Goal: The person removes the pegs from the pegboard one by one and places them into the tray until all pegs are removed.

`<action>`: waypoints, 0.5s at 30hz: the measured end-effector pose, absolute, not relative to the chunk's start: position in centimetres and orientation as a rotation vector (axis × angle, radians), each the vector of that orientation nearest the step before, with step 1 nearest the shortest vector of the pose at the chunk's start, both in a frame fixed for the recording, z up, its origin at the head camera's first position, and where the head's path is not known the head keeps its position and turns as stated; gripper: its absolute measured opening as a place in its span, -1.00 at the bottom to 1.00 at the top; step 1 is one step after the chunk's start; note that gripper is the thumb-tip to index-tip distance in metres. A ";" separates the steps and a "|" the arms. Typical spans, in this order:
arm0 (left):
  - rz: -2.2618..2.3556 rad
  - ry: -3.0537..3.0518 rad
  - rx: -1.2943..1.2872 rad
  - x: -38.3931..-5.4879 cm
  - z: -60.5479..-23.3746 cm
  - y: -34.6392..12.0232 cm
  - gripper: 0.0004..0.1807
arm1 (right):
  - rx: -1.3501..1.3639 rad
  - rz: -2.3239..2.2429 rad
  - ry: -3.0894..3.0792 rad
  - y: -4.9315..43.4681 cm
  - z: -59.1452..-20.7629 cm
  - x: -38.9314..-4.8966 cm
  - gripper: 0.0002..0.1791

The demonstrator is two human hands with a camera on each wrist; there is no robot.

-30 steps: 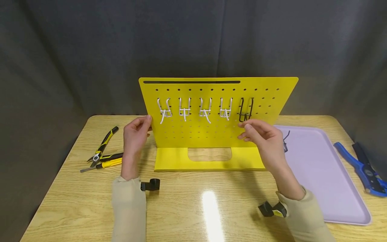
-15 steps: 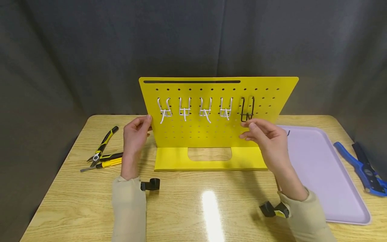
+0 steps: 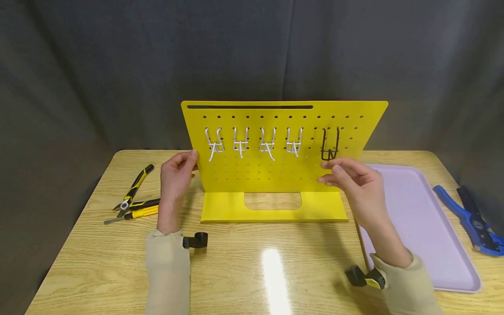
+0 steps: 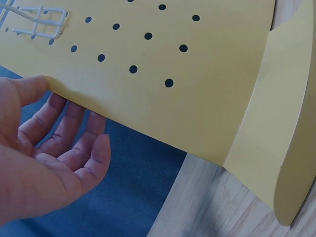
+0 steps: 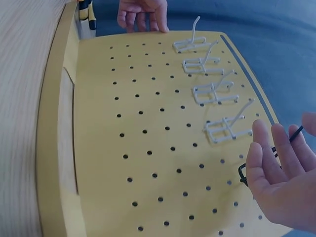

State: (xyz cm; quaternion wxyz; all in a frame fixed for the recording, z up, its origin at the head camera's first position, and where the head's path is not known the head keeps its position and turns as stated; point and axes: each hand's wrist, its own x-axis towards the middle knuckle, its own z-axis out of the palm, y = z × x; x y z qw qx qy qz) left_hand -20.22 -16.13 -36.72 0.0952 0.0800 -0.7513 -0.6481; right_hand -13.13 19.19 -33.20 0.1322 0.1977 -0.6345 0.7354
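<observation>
A yellow pegboard [image 3: 260, 173] stands upright on its folded base. My left hand [image 3: 176, 175] holds its left edge, the thumb on the front face and the fingers behind, as the left wrist view shows. Several white pegboard hooks [image 3: 268, 144] hang in a row near the top. To their right, a black pegboard hook [image 3: 329, 151] lies against the board, its two upper ends at the second row of holes. My right hand [image 3: 358, 188] pinches the black hook by its projecting prong. In the right wrist view the fingers [image 5: 264, 153] cover much of that hook.
On the left of the wooden table [image 3: 236, 262] lie yellow-and-black cutting pliers [image 3: 135, 188] and a yellow-handled screwdriver [image 3: 143, 212]. A lilac tray [image 3: 429, 236] stands at the right, with a blue-handled tool [image 3: 470, 221] beyond it. A dark curtain [image 3: 236, 52] hangs behind.
My right hand has shifted the black hook rightward along the board. Another black hook, seen on the tray a second ago, is now hidden by that hand. The left hand has stayed still.
</observation>
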 end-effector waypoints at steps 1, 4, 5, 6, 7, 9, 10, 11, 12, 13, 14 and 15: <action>-1.922 -2.227 0.237 -20.2 -36.7 -16.1 -0.51 | 0.563 2.120 -1.853 19.4 -33.3 -13.0 -0.81; -1.923 -2.226 0.240 -20.3 -36.7 -16.2 -0.52 | 0.590 2.147 -1.841 20.0 -33.7 -12.9 -0.81; -1.924 -2.226 0.242 -20.3 -36.6 -16.2 -0.52 | 0.596 2.151 -1.841 20.2 -33.8 -12.8 -0.81; -1.924 -2.226 0.244 -20.3 -36.6 -16.2 -0.52 | 0.597 2.154 -1.837 20.4 -33.9 -12.7 -0.80; -1.925 -2.224 0.246 -20.3 -36.6 -16.2 -0.52 | 0.588 2.163 -1.828 20.5 -34.0 -12.7 -0.80; -1.926 -2.226 0.255 -20.3 -36.6 -16.2 -0.52 | 0.577 2.211 -1.776 20.9 -34.2 -12.5 -0.79; -1.928 -2.227 0.258 -20.3 -36.6 -16.2 -0.52 | 0.572 2.237 -1.746 21.1 -34.3 -12.4 -0.77; -1.929 -2.228 0.259 -20.3 -36.6 -16.2 -0.52 | 0.571 2.268 -1.707 21.2 -34.4 -12.4 -0.76; -1.931 -2.228 0.259 -20.3 -36.6 -16.2 -0.52 | 0.569 2.301 -1.669 21.4 -34.5 -12.3 -0.75; -1.932 -2.228 0.258 -20.3 -36.6 -16.2 -0.52 | 0.570 2.335 -1.628 21.6 -34.6 -12.2 -0.73; -1.930 -2.229 0.258 -20.2 -36.6 -16.2 -0.52 | 0.584 2.368 -1.591 21.9 -34.7 -12.2 -0.72; -1.930 -2.228 0.257 -20.2 -36.7 -16.1 -0.51 | 0.596 2.388 -1.569 22.1 -34.8 -12.1 -0.70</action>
